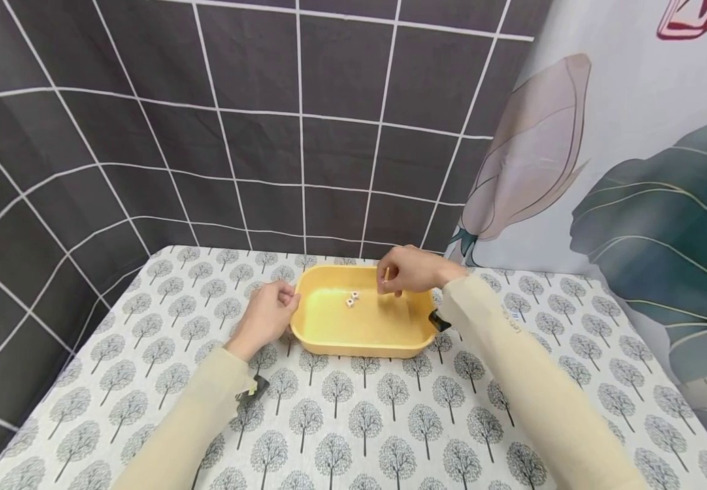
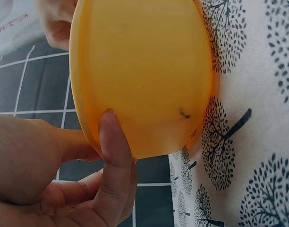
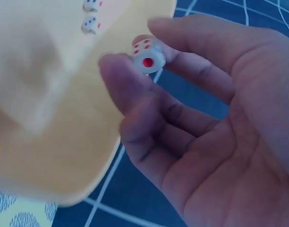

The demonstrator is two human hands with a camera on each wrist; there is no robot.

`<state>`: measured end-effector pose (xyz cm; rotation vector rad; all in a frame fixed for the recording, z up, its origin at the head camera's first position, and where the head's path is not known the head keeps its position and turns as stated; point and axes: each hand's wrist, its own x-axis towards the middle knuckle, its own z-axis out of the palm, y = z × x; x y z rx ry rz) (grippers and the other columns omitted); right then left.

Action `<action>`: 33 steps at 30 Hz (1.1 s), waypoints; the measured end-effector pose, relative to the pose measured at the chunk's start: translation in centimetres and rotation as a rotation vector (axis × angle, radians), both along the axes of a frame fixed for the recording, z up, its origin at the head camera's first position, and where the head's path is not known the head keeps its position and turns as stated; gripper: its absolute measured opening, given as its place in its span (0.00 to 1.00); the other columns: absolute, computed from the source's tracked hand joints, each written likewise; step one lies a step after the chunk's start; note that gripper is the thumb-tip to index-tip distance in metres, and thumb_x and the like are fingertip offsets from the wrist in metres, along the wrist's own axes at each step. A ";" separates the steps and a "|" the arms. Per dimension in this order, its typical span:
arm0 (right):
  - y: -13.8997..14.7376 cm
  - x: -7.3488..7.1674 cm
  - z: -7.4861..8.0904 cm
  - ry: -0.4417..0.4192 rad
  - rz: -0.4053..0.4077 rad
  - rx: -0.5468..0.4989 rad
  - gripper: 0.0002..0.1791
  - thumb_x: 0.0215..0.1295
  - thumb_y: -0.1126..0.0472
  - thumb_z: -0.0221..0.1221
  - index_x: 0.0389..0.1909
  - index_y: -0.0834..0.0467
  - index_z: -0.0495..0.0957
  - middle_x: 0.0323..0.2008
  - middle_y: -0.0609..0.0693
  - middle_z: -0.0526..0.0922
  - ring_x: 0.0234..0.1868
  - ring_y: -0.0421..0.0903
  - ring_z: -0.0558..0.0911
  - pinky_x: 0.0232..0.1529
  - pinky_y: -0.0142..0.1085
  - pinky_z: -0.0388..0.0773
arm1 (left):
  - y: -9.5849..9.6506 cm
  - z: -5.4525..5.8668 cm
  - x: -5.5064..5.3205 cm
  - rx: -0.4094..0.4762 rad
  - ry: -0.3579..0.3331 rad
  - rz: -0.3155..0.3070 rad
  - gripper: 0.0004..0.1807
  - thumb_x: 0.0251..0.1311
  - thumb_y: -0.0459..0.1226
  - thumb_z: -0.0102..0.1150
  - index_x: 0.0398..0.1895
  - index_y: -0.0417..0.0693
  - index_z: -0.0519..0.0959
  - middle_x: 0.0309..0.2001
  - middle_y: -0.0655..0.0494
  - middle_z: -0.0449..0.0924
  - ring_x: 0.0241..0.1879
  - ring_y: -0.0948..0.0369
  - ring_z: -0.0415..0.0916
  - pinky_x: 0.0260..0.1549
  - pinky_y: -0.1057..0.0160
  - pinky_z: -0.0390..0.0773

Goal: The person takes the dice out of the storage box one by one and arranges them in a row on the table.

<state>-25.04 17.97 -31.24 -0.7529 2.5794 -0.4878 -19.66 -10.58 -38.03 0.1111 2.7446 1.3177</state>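
Observation:
A yellow plastic tray (image 1: 329, 333) with rounded corners rests on the tablecloth. My left hand (image 1: 269, 312) pinches its left rim; in the left wrist view one fingertip (image 2: 110, 125) lies against the outer wall (image 2: 149, 61). Over the right part of the tray, my right hand (image 1: 411, 269) holds a white die (image 3: 149, 60) between its fingers, its single large red dot facing the right wrist camera. Two more white dice sit close together on the tray floor, one die (image 1: 350, 303) nearer to me and the other die (image 1: 355, 295) just behind it.
A white tablecloth (image 1: 335, 422) with printed grey trees covers the table. Behind it hangs a dark curtain (image 1: 255, 143) with white grid lines. At the right is a pale curtain (image 1: 629, 88) with large leaf and petal prints.

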 end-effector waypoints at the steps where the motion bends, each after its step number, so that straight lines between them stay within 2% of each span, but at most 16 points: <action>1: 0.4 0.1 0.1 0.008 -0.009 -0.016 0.02 0.68 0.60 0.65 0.36 0.54 0.85 0.33 0.56 0.89 0.33 0.52 0.87 0.31 0.31 0.74 | 0.0 0.0 0.0 0.000 0.001 0.000 0.12 0.72 0.35 0.56 0.50 0.34 0.78 0.39 0.40 0.84 0.20 0.61 0.79 0.20 0.66 0.82; 4: 1.6 0.5 0.2 0.009 -0.043 -0.065 0.03 0.67 0.62 0.66 0.38 0.56 0.84 0.33 0.57 0.89 0.33 0.52 0.88 0.34 0.33 0.78 | 0.0 0.1 0.0 0.004 0.012 -0.004 0.12 0.72 0.35 0.56 0.49 0.33 0.78 0.38 0.40 0.84 0.20 0.61 0.79 0.20 0.66 0.83; 7: 2.7 0.9 0.1 0.037 -0.065 -0.108 0.06 0.69 0.65 0.64 0.44 0.61 0.83 0.36 0.57 0.89 0.34 0.48 0.88 0.39 0.35 0.82 | -0.1 0.1 0.0 0.008 0.019 -0.009 0.11 0.72 0.35 0.56 0.48 0.33 0.78 0.38 0.40 0.84 0.19 0.60 0.79 0.19 0.65 0.83; 11: 3.9 1.6 -0.2 0.092 -0.097 -0.163 0.07 0.71 0.66 0.61 0.46 0.61 0.83 0.39 0.56 0.90 0.36 0.46 0.88 0.44 0.38 0.86 | -0.2 0.1 0.1 0.009 0.016 -0.011 0.11 0.72 0.35 0.55 0.48 0.33 0.78 0.37 0.40 0.84 0.20 0.59 0.80 0.19 0.66 0.82; 15: 4.9 2.3 -0.4 0.184 -0.122 -0.185 0.05 0.70 0.64 0.63 0.43 0.57 0.85 0.39 0.50 0.89 0.40 0.44 0.85 0.48 0.41 0.86 | -0.2 0.0 0.1 0.009 0.006 -0.008 0.11 0.72 0.34 0.55 0.48 0.33 0.78 0.37 0.40 0.84 0.21 0.58 0.80 0.19 0.66 0.82; 19: 6.2 3.0 -0.6 0.268 -0.148 -0.192 0.05 0.68 0.62 0.65 0.42 0.55 0.86 0.37 0.46 0.86 0.39 0.43 0.81 0.45 0.39 0.82 | -0.1 0.0 0.1 0.027 0.014 -0.016 0.12 0.72 0.34 0.55 0.50 0.32 0.78 0.38 0.40 0.83 0.20 0.60 0.80 0.20 0.64 0.84; 25: 8.0 3.8 -1.0 0.266 -0.215 -0.217 0.06 0.67 0.62 0.66 0.43 0.57 0.86 0.34 0.46 0.84 0.37 0.44 0.79 0.39 0.32 0.80 | 0.0 0.1 0.1 0.042 0.029 -0.014 0.12 0.71 0.33 0.56 0.50 0.31 0.78 0.38 0.40 0.84 0.20 0.61 0.79 0.21 0.63 0.86; 33: 9.4 4.5 -1.8 0.258 -0.248 -0.242 0.06 0.65 0.63 0.67 0.42 0.56 0.86 0.36 0.47 0.87 0.37 0.43 0.83 0.39 0.31 0.84 | 0.0 0.1 0.3 0.047 0.006 -0.003 0.11 0.71 0.33 0.55 0.49 0.32 0.78 0.39 0.39 0.83 0.20 0.61 0.79 0.23 0.60 0.86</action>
